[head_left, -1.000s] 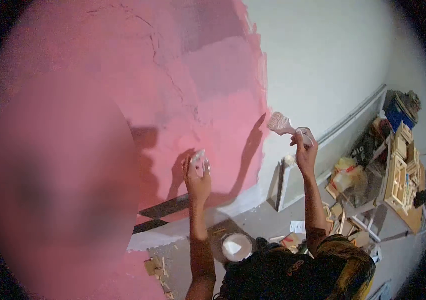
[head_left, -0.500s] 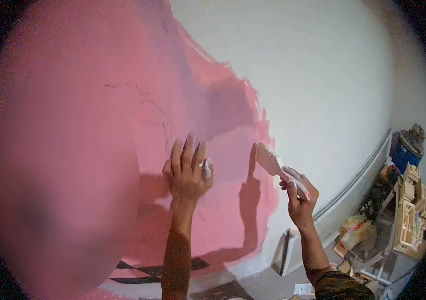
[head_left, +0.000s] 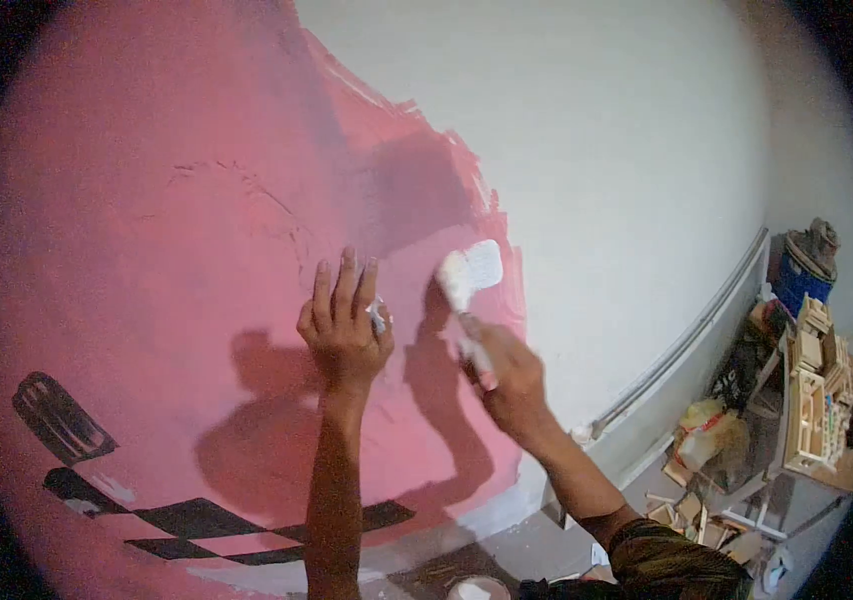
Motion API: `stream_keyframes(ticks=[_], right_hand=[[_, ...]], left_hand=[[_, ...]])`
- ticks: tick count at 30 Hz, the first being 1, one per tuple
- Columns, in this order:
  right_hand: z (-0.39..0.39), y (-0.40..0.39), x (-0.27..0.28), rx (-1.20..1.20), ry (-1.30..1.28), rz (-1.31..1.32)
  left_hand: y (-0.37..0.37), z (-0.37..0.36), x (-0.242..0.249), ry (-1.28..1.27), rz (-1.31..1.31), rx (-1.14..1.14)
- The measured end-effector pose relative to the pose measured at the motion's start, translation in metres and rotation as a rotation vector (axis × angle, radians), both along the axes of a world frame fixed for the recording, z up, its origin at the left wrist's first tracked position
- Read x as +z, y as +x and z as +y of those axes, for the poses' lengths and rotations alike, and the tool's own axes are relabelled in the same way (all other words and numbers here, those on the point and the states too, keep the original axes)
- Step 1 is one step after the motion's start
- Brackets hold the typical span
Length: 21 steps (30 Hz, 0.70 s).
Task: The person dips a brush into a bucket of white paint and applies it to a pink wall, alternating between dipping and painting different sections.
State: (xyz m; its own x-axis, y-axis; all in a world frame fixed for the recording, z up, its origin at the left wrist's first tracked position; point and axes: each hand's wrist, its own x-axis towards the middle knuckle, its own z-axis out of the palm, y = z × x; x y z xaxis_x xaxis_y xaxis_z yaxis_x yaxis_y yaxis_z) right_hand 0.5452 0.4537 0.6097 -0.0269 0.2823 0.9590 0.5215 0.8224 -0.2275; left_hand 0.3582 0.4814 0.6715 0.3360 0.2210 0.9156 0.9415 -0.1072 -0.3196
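My right hand (head_left: 512, 385) is wrapped round the handle of a paintbrush (head_left: 459, 285), its bristles coated in white. Those bristles rest at the left side of a fresh white paint patch (head_left: 482, 262) on the pink part of the wall (head_left: 247, 240). Further left, my left hand (head_left: 345, 325) lies over the pink surface with fingers stretched upward. Something white shows by its thumb, paint or a small scrap. Shadows of both arms fall across the pink paint.
Unpainted white wall (head_left: 637, 180) spreads to the right. Black checker shapes (head_left: 197, 518) run along the bottom of the pink. A tub (head_left: 477, 590) stands at the lower edge. On the right are a blue bucket (head_left: 800, 285), wooden pieces (head_left: 815, 400) and a plastic bag (head_left: 712, 435).
The paintbrush has moved left and up in my right hand, and a white patch now marks the pink. The view has shifted, showing more checker pattern; a blurred pink shape at left is gone.
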Motion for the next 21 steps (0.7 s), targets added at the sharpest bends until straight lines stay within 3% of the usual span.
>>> stream_keyframes(ticks=[4,6,9,12,17,21], right_hand=[[-0.024,0.018,0.007,0.086,-0.292,0.032],[-0.015,0.034,0.006,-0.080,-0.077,0.113],[-0.007,0.047,0.012,-0.204,-0.213,0.257],[0.023,0.021,-0.002,-0.223,0.022,0.079],[-0.001,-0.029,0.010,-0.042,0.006,0.129],[-0.011,-0.001,0.017,0.049,-0.054,0.157]], left_hand=[[-0.013,-0.002,0.007,-0.038,0.070,-0.018],[-0.023,-0.003,0.020,-0.054,0.121,-0.018],[-0.013,-0.004,0.036,0.025,0.150,0.020],[-0.010,0.002,0.035,0.057,0.143,0.069],[-0.006,-0.004,0.037,0.058,0.135,0.108],[-0.010,-0.003,0.035,0.040,0.145,0.118]])
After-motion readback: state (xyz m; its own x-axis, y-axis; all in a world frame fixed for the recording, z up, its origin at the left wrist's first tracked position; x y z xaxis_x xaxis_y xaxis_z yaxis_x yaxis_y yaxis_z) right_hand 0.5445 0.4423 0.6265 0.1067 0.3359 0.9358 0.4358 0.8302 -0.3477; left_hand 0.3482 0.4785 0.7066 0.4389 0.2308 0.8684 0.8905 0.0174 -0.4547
